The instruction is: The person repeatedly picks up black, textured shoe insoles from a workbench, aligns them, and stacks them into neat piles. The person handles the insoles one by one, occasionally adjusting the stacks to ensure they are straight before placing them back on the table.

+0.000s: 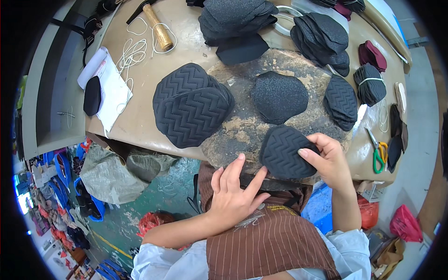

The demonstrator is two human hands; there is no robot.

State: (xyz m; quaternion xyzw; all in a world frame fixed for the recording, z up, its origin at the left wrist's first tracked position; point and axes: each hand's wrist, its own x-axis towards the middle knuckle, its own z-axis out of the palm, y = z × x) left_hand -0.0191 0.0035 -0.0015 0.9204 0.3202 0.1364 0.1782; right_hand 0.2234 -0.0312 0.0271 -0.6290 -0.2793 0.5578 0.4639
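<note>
My right hand (330,161) pinches the right edge of a small stack of black quilted pads (287,151) with a zigzag pattern, thumb on top, at the near edge of a worn round board (240,126). Beside the pads' lower left side, my left hand (233,191) has its fingers spread and holds nothing; its index fingertip is close to their edge. Just beyond lies a pile of speckled black pieces (281,97). A larger pile of zigzag pads (191,107) sits on the left, and a smaller zigzag pile (341,100) on the right.
Tall piles of black pieces (235,21) stand at the back. Scissors (378,151) with green and orange handles and a tied dark bundle (369,84) lie right. At the left are a wooden-handled hammer (158,30), white cord (132,56) and papers (109,88).
</note>
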